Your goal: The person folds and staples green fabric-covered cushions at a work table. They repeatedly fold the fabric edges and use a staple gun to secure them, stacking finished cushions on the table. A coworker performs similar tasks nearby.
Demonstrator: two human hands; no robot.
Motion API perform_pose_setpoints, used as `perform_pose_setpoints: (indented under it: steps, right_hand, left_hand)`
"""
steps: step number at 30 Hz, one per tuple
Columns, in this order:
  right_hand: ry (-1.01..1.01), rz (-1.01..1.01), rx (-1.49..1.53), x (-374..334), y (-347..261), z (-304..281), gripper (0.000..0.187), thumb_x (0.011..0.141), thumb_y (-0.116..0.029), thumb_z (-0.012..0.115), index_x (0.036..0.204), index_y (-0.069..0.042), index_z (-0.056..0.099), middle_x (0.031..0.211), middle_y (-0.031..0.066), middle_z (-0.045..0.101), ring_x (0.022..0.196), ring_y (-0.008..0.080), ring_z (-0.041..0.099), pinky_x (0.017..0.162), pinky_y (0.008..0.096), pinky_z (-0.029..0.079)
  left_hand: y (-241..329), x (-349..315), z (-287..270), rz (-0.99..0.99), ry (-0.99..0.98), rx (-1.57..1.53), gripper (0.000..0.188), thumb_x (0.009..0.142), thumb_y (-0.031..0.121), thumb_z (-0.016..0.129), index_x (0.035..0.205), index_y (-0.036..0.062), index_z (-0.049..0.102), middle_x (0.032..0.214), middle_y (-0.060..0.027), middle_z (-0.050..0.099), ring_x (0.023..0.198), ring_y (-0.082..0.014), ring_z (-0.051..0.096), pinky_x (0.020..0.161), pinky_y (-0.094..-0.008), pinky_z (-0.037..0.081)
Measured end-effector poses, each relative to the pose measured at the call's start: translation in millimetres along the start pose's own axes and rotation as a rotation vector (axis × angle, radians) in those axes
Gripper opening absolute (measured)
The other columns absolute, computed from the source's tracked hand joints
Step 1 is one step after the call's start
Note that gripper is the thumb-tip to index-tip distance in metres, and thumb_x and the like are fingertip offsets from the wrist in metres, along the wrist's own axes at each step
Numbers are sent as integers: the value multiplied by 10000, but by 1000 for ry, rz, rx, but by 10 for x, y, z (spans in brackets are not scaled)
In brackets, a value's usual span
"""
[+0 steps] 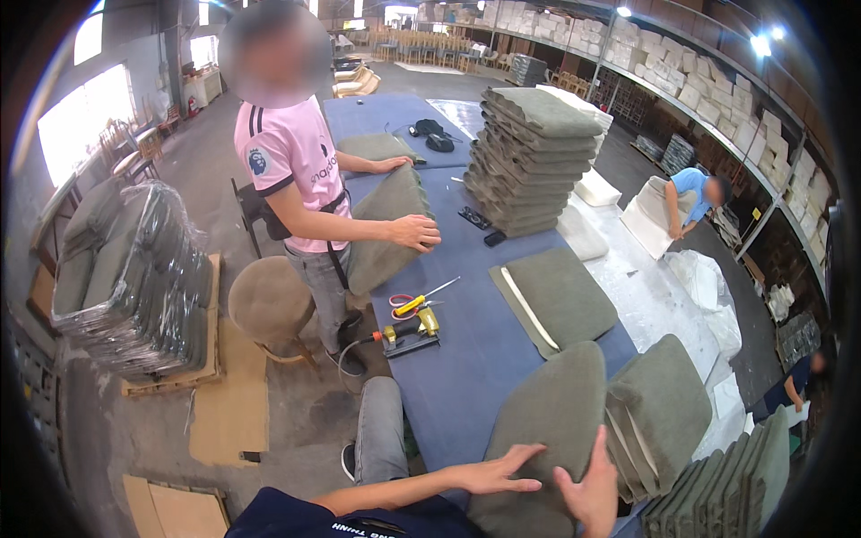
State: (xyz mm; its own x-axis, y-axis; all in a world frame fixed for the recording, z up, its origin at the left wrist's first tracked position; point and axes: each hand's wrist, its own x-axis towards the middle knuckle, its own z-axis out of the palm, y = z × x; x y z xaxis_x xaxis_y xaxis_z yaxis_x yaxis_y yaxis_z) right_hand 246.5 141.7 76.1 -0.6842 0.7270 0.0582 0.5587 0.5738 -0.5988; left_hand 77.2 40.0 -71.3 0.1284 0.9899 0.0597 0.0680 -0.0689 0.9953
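A grey-green upholstered cushion point(547, 412) stands tilted up in front of me at the near edge of the blue-covered table point(448, 394). My left hand point(507, 471) lies against its face, thumb and fingers spread. My right hand point(590, 484) rests along the cushion's right edge, thumb apart from the fingers and pointing toward the left hand. Just right of it, several matching cushions point(668, 403) lean together. Beyond, a flat cushion point(565, 296) lies on the table with a pale strip point(529, 307) along its left side.
A tall cushion stack point(529, 161) stands farther back. A staple gun point(408, 341) with a hose, a yellow screwdriver point(426, 296) and scissors lie left on the table. Across there, a person in pink point(305, 170) holds another cushion point(390, 238). More cushions point(726, 484) stand at lower right.
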Motion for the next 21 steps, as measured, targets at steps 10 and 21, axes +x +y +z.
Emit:
perform_pose_setpoints:
  steps: [10, 21]
  right_hand:
    - [-62, 31, 271, -69, -414, 347, 992, 755, -124, 700, 1624, 21, 242, 1283, 305, 674, 1183, 408, 686, 1024, 425, 515]
    - [-261, -64, 526, -692, 338, -163, 960, 836, -252, 775, 1607, 47, 286, 1484, 199, 578, 1332, 271, 594, 1128, 359, 427]
  left_hand:
    - [-16, -169, -854, -76, 206, 76, 932, 935, 528, 753, 1579, 48, 279, 1499, -216, 387, 1233, -297, 545, 1063, -419, 477]
    - [151, 433, -1694, 196, 171, 345, 1004, 781, 460, 908, 1535, 4, 428, 1531, -182, 494, 1340, -287, 530, 1127, -396, 429]
